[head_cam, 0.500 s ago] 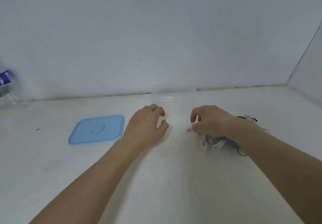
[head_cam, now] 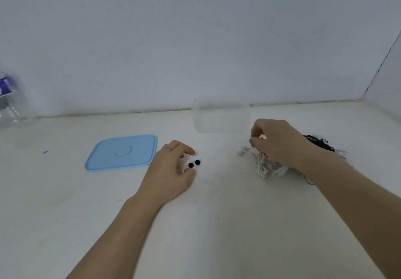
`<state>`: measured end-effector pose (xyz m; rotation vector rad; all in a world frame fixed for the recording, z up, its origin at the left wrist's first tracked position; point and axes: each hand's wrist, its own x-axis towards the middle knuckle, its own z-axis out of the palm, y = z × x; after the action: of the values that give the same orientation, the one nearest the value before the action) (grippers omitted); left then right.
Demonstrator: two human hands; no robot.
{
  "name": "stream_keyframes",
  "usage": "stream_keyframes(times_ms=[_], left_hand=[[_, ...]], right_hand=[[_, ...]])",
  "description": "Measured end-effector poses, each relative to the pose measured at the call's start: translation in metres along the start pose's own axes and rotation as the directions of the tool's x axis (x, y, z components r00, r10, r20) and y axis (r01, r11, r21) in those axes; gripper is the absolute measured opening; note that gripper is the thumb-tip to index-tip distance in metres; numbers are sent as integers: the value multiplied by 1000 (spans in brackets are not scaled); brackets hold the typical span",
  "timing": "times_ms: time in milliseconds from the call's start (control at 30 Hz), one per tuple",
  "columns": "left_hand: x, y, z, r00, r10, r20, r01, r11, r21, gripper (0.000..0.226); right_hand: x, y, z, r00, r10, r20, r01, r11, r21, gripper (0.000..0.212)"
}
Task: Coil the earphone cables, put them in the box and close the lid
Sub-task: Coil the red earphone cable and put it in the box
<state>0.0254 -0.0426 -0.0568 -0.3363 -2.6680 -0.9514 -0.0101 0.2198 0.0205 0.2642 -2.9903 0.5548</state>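
A blurred clear plastic bottle (head_cam: pixel 9 103) is cut off at the left edge. The tangled pile of white and black earphone cables (head_cam: pixel 271 168) is partly hidden under the right hand (head_cam: pixel 275 142), whose fingers are pinched on a red-marked strand. Two black earbud tips (head_cam: pixel 194 163) are seen between the curled fingers of the left hand (head_cam: pixel 171 170); a grip cannot be confirmed. Bare white worktop (head_cam: pixel 217 224) lies nearer than both hands. The clear plastic box (head_cam: pixel 221 116), beyond the fingers, appears empty; the light blue square lid (head_cam: pixel 121 151) lies left of them.

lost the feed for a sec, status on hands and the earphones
Left hand pinching two black earbuds. Right hand gripping tangled white cable pile. Clear plastic box open, light blue square lid off beside it. Nothing blocking.
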Motion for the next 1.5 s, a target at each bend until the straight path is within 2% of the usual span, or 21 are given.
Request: stream_keyframes(times_ms=[100, 200, 333, 400, 467, 533, 600, 667, 733, 867, 1000, 1033, 1200, 1333, 1500], left_hand=[[1, -1, 2, 999, 35, -4, -34, 998, 52, 39], [2, -4, 3, 999, 36, -28, -34, 997, 63, 39], [2, -8, 5, 998, -3, -62, 6, 998, 55, 39], [2, -7, 5, 998, -1, -58, 4, 999, 51, 39], [2, -7, 5, 998, 2, -58, 1, 999, 40, 39], [1, -6, 3, 998, -7, -65, 9, 1000, 23, 36], [1, -6, 3, 997, -23, -70, 24, 1000, 8, 28], [2, -9, 2, 997, -29, -74, 29, 1000, 8, 22], [2, -10, 3, 997, -10, -76, 12, 999, 31, 21], [4, -9, 6, 997, 19, -76, -15, 998, 59, 17], [5, -10, 7, 996, 34, -86, -27, 996, 82, 11], [6, -10, 8, 995, 40, -89, -33, 996, 83, 11], [6, -8, 10, 993, 56, -108, -44, 992, 117, 14], [6, -8, 10, 993, 64, -102, -50, 989, 139, 9], [5, -8, 10, 992, 85, -97, -71, 988, 137, 10]], right_hand=[[-6, 1, -4, 996, 34, -85, -21, 988, 156, 5], [-11, -6, -11, 975, 31, -220, 40, 949, 313, 7], [-17, -35, -21, 936, 48, -347, 171, 802, 572, 6], [-19, -48, -20, 930, 76, -360, 208, 700, 683, 7], [-21, -57, -11, 961, 124, -247, 143, 543, 827, 9], [-24, -63, 10, 990, 136, -23, -29, 368, 929, 11], [-30, -66, 35, 973, 116, 201, -222, 221, 949, 12], [-35, -66, 56, 935, 104, 338, -350, 134, 927, 15], [-36, -63, 65, 919, 102, 381, -390, 90, 916, 16], [-33, -58, 68, 931, 55, 361, -365, 135, 921, 11], [-36, -59, 70, 968, 55, 243, -246, 362, 899, 14], [-36, -60, 71, 976, 59, 210, -216, 389, 896, 14], [-35, -61, 75, 987, 64, 148, -161, 390, 907, 4], [-36, -63, 75, 991, 57, 124, -137, 386, 912, 10], [-32, -56, 78, 982, 53, 179, -186, 312, 932, 7]])
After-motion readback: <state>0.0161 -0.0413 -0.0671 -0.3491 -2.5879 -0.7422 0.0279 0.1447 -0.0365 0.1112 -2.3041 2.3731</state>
